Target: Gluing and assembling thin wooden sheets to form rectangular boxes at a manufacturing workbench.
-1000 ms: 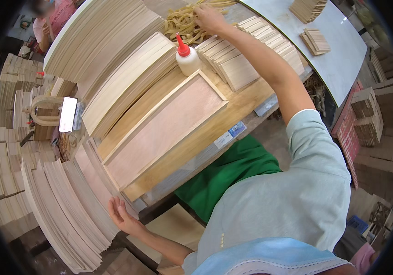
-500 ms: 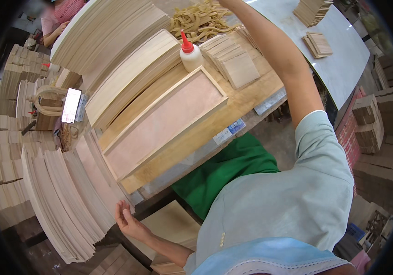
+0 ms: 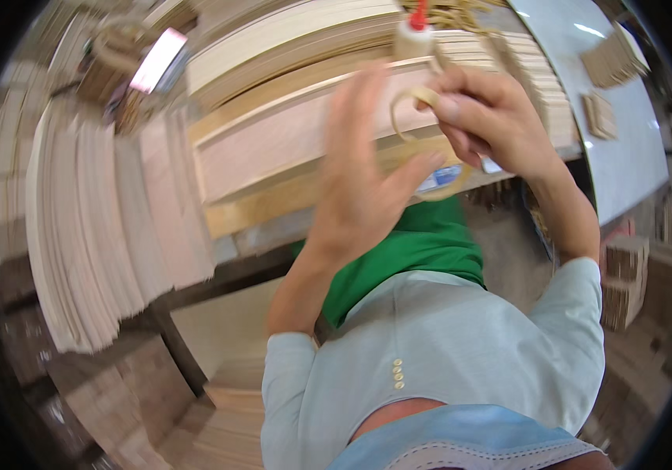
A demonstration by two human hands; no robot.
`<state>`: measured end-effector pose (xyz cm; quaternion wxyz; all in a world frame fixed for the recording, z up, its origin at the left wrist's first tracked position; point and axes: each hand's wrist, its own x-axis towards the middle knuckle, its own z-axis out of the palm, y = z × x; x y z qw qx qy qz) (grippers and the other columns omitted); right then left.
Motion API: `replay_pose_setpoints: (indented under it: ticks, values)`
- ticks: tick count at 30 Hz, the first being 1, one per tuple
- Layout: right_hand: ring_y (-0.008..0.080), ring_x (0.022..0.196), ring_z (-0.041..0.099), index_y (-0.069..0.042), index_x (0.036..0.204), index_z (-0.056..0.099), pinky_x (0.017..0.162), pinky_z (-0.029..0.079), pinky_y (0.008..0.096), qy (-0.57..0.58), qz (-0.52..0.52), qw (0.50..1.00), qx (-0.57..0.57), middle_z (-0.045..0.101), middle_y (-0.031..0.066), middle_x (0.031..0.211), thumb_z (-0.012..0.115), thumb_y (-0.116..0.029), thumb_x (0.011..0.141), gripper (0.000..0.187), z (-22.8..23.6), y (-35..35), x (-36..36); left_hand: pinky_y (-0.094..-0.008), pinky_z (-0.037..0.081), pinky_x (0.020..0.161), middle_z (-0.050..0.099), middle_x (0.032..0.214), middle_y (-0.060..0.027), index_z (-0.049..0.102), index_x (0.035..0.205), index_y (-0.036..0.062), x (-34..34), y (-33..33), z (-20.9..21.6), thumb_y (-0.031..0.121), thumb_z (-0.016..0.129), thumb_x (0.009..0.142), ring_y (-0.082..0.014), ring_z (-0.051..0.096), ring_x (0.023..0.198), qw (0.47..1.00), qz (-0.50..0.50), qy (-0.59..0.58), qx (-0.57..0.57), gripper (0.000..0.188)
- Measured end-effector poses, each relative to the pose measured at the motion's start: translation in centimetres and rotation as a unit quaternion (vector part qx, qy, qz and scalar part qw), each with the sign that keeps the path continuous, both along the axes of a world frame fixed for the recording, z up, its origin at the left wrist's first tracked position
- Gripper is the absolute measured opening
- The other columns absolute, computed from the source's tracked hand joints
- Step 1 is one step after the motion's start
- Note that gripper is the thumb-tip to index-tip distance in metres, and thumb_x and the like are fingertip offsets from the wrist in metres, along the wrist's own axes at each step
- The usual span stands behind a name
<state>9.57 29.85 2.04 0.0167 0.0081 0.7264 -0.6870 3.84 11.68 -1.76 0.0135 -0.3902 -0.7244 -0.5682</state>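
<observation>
Both hands are raised close to the camera over the workbench. My right hand [image 3: 496, 117] pinches tan rubber bands [image 3: 412, 106]; one loop stands up by its fingertips and another hangs below. My left hand [image 3: 367, 176] has its fingers spread, and its thumb tip touches the hanging loop [image 3: 449, 188]. Behind the hands lies a long wooden frame with a pinkish panel [image 3: 273, 141]. A white glue bottle with a red cap [image 3: 412, 35] stands at the frame's far edge, next to a pile of rubber bands [image 3: 461, 12].
Stacks of thin wood sheets [image 3: 93, 235] fan out on the left, and more lie along the back [image 3: 289, 39]. A lit phone screen [image 3: 156, 59] sits at the upper left. A grey table [image 3: 617, 164] at right carries small wood stacks [image 3: 614, 59]. Green cloth [image 3: 422, 243] covers my lap.
My right hand has come back from the rubber band pile with bands in it. My left hand has risen from the low sheet stack to meet it. The view has tilted down.
</observation>
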Motion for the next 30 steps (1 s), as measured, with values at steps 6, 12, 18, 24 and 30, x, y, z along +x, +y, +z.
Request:
replay_pose_setpoints:
  ticks: [6, 12, 18, 24, 30]
  values:
    - [0.0024, 0.043, 0.037, 0.000, 0.101, 0.061, 0.040, 0.027, 0.0175, -0.119, 0.016, 0.980, -0.160, 0.045, -0.0047, 0.058, 0.057, -0.013, 0.093, 0.015, -2.8, 0.7, 0.9, -0.0295, 0.054, 0.075, 0.063, 0.097, -0.0111, 0.054, 0.117, -0.0043, -2.5, -5.8, -4.5, 0.001, 0.059, 0.086, -0.0156, 0.066, 0.081, 0.784, -0.265, -0.484, 0.283, 0.033]
    - [0.0001, 0.052, 0.035, -0.006, 0.112, 0.064, 0.044, 0.028, 0.0193, -0.091, -0.091, 0.970, 0.207, 0.036, -0.0091, 0.062, 0.065, -0.013, 0.088, 0.025, -5.5, 8.4, 1.3, -0.0215, 0.045, 0.053, 0.053, 0.062, 0.0017, 0.054, 0.118, -0.0024, -6.5, -19.8, -2.8, -0.001, 0.064, 0.079, -0.0059, 0.047, 0.053, 0.931, 0.141, -0.336, 0.029, 0.040]
    - [0.0019, 0.047, 0.031, -0.006, 0.131, 0.055, 0.040, 0.024, 0.0208, -0.089, -0.143, 0.965, 0.203, 0.031, -0.0073, 0.061, 0.063, -0.023, 0.092, 0.043, -7.6, 8.2, -2.0, -0.0202, 0.037, 0.046, 0.039, 0.057, 0.0068, 0.041, 0.137, -0.0020, -11.1, -22.9, -3.3, 0.006, 0.060, 0.088, -0.0012, 0.034, 0.047, 0.935, 0.119, -0.325, -0.076, 0.053]
    - [0.0033, 0.046, 0.024, -0.010, 0.146, 0.037, 0.040, 0.022, 0.0210, -0.161, -0.066, 0.969, 0.175, 0.028, -0.0073, 0.060, 0.053, -0.032, 0.098, 0.054, -9.0, 9.7, -3.2, -0.0222, 0.037, 0.045, 0.043, 0.054, 0.0059, 0.031, 0.144, -0.0021, -13.4, -22.4, -4.4, 0.015, 0.064, 0.087, -0.0026, 0.032, 0.041, 0.923, 0.090, -0.353, -0.120, 0.068]
    - [0.0025, 0.046, 0.024, -0.014, 0.147, 0.036, 0.039, 0.021, 0.0183, -0.157, -0.034, 0.980, 0.117, 0.027, -0.0078, 0.058, 0.044, -0.026, 0.102, 0.048, -9.3, 9.8, -3.8, -0.0221, 0.035, 0.043, 0.035, 0.052, 0.0079, 0.033, 0.145, 0.0001, -15.0, -21.1, -4.8, 0.014, 0.060, 0.091, -0.0018, 0.029, 0.040, 0.910, 0.024, -0.404, -0.094, 0.061]
